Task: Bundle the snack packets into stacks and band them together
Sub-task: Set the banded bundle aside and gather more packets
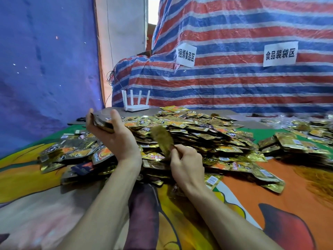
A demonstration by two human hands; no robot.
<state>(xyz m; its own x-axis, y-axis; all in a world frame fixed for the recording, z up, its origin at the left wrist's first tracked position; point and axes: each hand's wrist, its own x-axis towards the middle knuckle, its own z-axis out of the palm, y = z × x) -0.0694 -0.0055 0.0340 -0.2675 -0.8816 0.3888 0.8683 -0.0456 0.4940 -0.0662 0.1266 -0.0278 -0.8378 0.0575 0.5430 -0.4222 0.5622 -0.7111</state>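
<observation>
A wide heap of gold and black snack packets covers the middle of the colourful table cover. My left hand is raised over the heap's left side, palm up, and grips a small stack of packets between fingers and thumb. My right hand sits lower, at the heap's near edge, and pinches one gold packet by its lower end. That packet sticks up and is blurred by motion.
More packets lie in a pile at the right. A patch of thin tan rubber bands spreads near the right edge. A white router stands at the table's far side, before a striped tarpaulin with two paper signs.
</observation>
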